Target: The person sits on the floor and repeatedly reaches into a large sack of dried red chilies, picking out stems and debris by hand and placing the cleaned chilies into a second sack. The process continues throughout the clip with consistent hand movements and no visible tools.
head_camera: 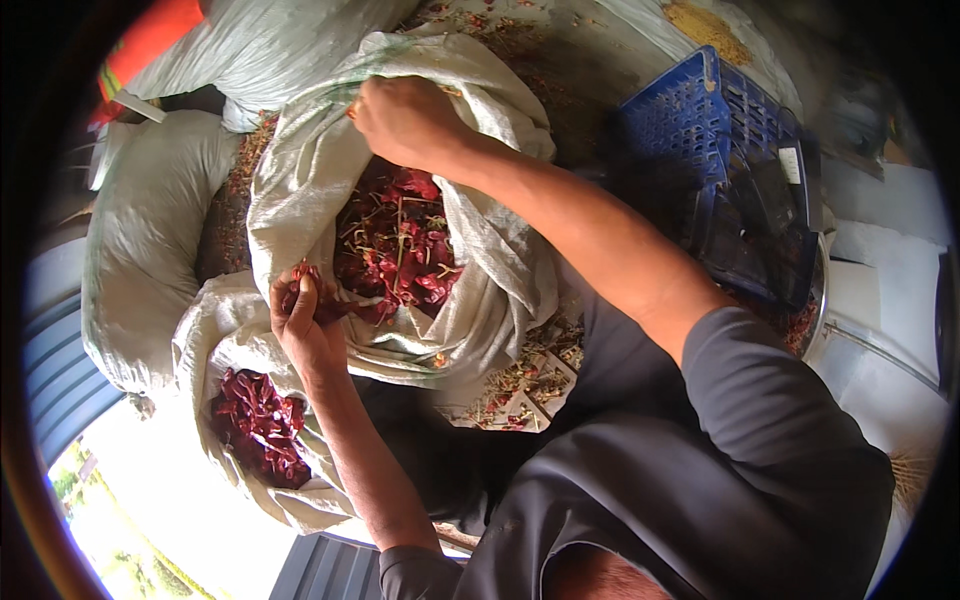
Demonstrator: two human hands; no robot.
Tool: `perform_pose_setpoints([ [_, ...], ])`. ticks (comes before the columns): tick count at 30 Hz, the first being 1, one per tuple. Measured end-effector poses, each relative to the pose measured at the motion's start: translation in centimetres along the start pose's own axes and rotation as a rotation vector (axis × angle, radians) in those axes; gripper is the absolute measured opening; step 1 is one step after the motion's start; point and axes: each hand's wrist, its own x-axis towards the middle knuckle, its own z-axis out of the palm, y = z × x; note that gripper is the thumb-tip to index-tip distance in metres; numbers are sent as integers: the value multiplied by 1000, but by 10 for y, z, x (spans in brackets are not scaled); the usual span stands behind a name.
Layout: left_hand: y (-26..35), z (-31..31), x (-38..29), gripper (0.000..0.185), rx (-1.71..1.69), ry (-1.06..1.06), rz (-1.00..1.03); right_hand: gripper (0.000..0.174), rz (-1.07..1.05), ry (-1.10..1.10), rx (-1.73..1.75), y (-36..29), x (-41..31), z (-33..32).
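Note:
My left hand (309,330) grips a bunch of dark red dried chilli peppers (324,304) at the near left rim of a large white woven sack (300,187). Within that sack lie dried red chillies mixed with pale stems (401,240). My right hand (409,120) is curled closed over the sack's far rim. A small orange bit shows by its fingertips; whether the fingers hold it is unclear. Beside my left forearm, a smaller white woven sack (199,360) contains glossy dried red chillies (262,427).
A blue plastic crate (675,127) stands tilted at the right, near a metal basin rim (825,292). Filled white sacks (150,247) line the left and far side. Chilli debris (525,375) litters the floor. Yellow grains (705,30) lie on white sheeting at the far right.

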Motion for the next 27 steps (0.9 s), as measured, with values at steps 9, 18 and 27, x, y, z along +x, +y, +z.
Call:
perform_pose_setpoints([
  [9, 36, -65, -17, 17, 430, 157, 211, 18, 26, 501, 24, 18, 28, -59],
  [18, 91, -145, -46, 46, 1820, 676, 181, 10, -95, 437, -498, 42, 27, -95],
  [27, -84, 3, 90, 36, 1468, -1116, 512, 26, 51, 222, -573, 41, 28, -97],
])
